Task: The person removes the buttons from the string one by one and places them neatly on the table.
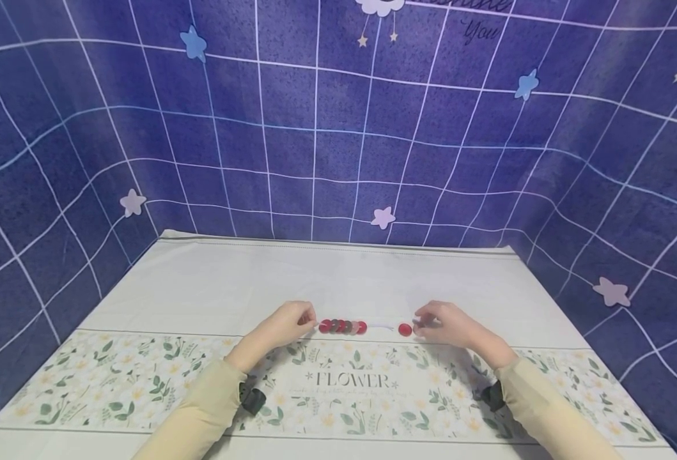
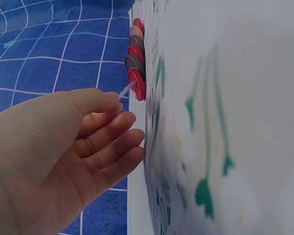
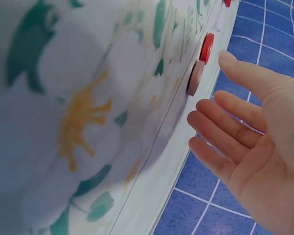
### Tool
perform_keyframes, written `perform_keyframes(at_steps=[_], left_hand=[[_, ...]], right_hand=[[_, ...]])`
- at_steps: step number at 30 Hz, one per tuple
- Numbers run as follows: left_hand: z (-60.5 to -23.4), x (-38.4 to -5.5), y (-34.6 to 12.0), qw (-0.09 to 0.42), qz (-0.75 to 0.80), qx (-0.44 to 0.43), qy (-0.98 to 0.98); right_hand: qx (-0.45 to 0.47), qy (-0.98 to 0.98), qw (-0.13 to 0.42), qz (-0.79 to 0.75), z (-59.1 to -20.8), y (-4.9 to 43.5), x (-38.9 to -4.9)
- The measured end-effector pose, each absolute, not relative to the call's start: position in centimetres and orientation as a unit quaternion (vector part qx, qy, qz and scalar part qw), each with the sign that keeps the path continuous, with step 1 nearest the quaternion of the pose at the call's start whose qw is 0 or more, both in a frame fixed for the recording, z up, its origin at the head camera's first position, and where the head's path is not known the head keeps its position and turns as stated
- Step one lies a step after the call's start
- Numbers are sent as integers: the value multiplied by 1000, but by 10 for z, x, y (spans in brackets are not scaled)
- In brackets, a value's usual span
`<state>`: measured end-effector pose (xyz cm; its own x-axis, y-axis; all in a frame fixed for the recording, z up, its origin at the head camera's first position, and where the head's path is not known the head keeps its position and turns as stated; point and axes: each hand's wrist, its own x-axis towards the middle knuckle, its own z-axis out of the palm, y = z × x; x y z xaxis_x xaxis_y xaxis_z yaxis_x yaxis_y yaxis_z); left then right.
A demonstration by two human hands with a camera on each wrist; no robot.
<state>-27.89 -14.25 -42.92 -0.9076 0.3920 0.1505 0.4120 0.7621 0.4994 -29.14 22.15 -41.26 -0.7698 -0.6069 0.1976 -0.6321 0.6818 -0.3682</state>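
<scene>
Six buttons point(image 1: 341, 326) looked strung, two loose buttons point(image 3: 206, 49) waited by your right hand point(image 1: 446, 324), fingers apart, while your left hand point(image 1: 289, 323) pinched the string point(image 2: 127, 90)!

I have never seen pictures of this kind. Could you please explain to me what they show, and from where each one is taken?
There is no machine here: a person works with two bare hands, the left hand and the right hand. The wide picture comes from a camera on the person's head, looking forward and down. The other two come from one camera on each wrist, so each shows one hand closely.

On the cloth lies a row of six buttons in red, grey and pink. The left hand pinches a string at the row's left end. Near the right hand are a separate red button and a pink button. That hand's fingers look relaxed, and I see nothing held in it.
</scene>
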Motion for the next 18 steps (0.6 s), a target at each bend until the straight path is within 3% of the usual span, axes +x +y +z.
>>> perform_keyframes(at_steps=[18], left_hand=[[-428,-277,-143,23,-273,-222,-936]], right_hand=[[362,-907,82,200,-405,202,-292]])
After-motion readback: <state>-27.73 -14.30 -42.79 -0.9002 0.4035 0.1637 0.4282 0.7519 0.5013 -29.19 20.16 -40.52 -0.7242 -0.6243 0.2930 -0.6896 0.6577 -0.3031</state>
